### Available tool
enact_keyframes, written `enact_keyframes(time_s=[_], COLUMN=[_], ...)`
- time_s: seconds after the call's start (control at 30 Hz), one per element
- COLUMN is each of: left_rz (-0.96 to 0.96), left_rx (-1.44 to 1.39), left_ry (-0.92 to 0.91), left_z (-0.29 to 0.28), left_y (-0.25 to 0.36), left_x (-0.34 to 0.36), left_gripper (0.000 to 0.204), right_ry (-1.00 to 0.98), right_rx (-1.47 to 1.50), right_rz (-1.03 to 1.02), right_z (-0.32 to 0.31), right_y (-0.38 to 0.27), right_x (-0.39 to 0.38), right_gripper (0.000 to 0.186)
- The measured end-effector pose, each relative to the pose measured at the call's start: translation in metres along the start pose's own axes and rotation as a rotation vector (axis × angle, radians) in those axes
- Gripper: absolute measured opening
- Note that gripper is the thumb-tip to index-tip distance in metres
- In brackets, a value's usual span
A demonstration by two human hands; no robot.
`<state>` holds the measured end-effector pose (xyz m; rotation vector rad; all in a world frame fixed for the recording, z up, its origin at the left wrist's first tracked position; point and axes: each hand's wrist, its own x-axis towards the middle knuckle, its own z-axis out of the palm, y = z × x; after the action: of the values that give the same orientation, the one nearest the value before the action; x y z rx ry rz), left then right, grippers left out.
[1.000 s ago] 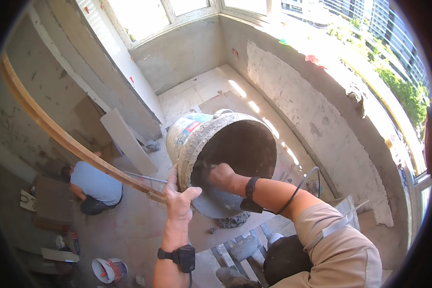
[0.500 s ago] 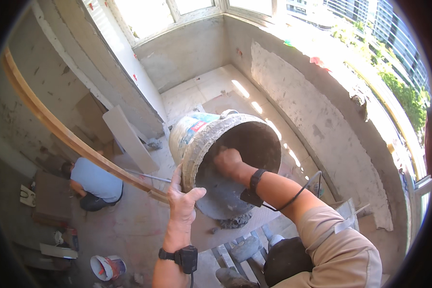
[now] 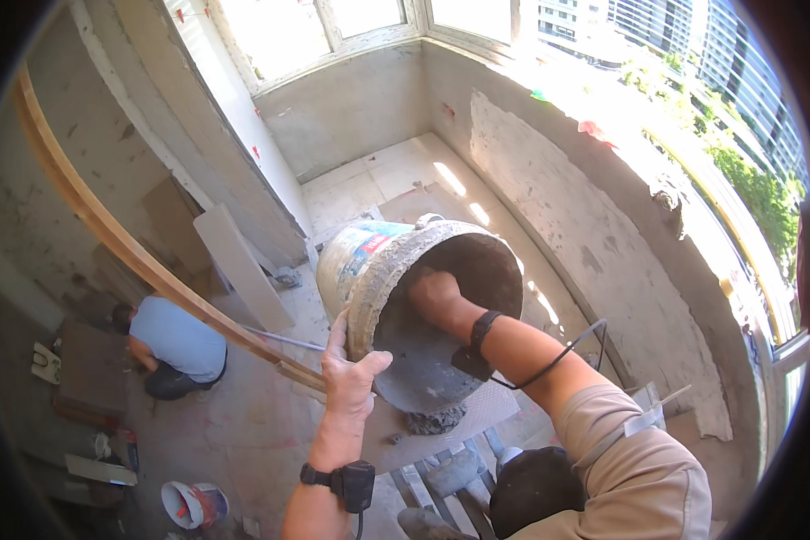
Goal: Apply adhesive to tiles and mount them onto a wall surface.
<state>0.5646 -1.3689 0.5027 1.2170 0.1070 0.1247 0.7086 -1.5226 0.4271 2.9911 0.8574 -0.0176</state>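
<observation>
A large mortar-crusted bucket is tipped on its side in front of me, its mouth facing back toward me. My left hand grips the near left part of its rim, thumb over the edge and fingers along the outside. My right hand reaches inside the bucket with its fingers curled closed. What those fingers hold, if anything, is hidden. A lump of grey mortar shows just below the lower rim.
Beneath me are metal slats of a stand. A curved-looking wooden strip crosses the left side. A person in a light blue shirt crouches at left, with a small white bucket nearer. Low walls and windows stand ahead and right.
The bucket has shifted very slightly, with my left hand still on its rim. My right hand stays closed inside it. The whole view has tilted a little.
</observation>
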Motion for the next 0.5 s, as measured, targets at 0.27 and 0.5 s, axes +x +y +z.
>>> enact_keyframes(time_s=[0.27,0.5], left_rz=[-0.018,0.01], left_rx=[0.037,0.048], left_ry=[0.002,-0.029], left_z=[0.002,0.009], left_y=[-0.004,-0.012], left_x=[-0.004,-0.01], left_gripper=[0.081,0.087], right_ry=[-0.358,-0.054], right_rx=[0.313,0.167], right_rz=[0.072,0.201], right_z=[-0.014,0.024], right_y=[0.019,0.035], right_x=[-0.017,0.006], right_gripper=[0.026,0.027])
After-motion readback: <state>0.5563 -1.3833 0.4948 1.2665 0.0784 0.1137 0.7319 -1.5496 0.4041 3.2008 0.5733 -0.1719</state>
